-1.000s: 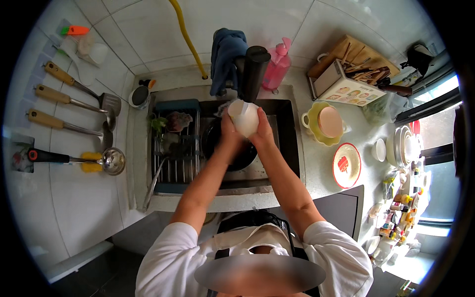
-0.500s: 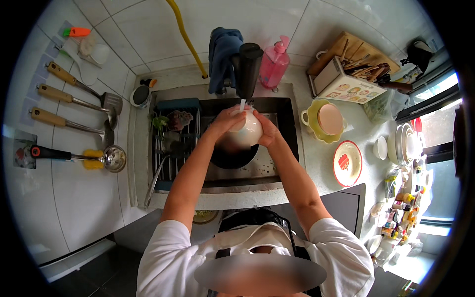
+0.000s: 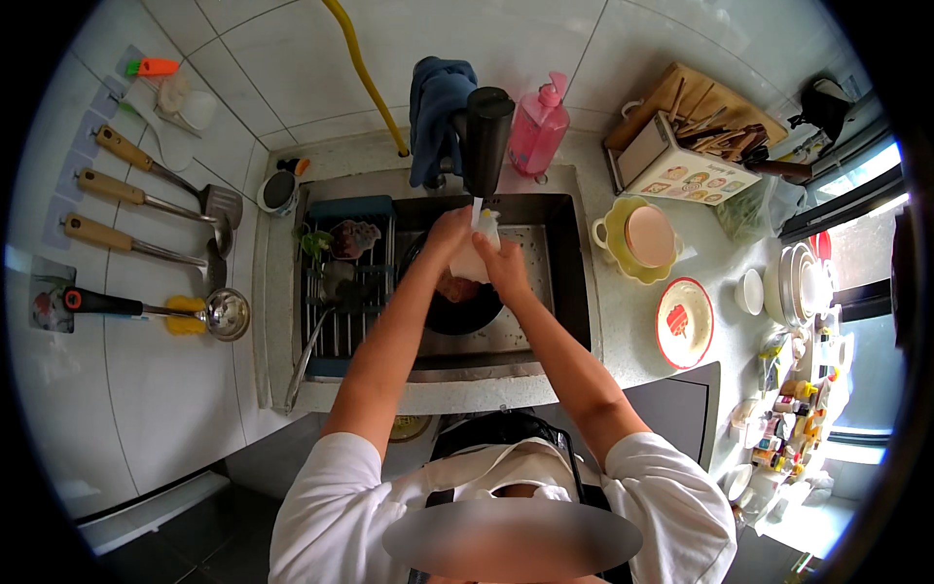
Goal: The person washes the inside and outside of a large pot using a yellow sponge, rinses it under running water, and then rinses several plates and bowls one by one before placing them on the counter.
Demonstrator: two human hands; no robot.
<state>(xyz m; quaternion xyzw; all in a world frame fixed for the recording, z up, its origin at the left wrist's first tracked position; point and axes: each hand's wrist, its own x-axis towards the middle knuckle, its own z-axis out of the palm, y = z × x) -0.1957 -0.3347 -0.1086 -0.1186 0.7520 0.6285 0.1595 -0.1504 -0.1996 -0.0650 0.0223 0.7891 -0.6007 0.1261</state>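
Note:
Over the sink I hold a white bowl, tilted on its edge, between both hands. My left hand grips its upper left side, fingers mostly hidden behind it. My right hand closes on its right side, thumb toward the top. Water runs from the dark faucet onto the bowl. Under it in the basin sits a black pan, with something reddish brown at its left that I cannot make out.
A drying rack with greens and a ladle-like handle spans the sink's left. A pink soap bottle stands behind. On the right counter are a yellow scalloped bowl, a red-rimmed bowl and a chopstick box.
The bowl has turned from showing its rounded outside to a narrower, tilted view. My right hand has moved left and inward; my left has shifted slightly up and right.

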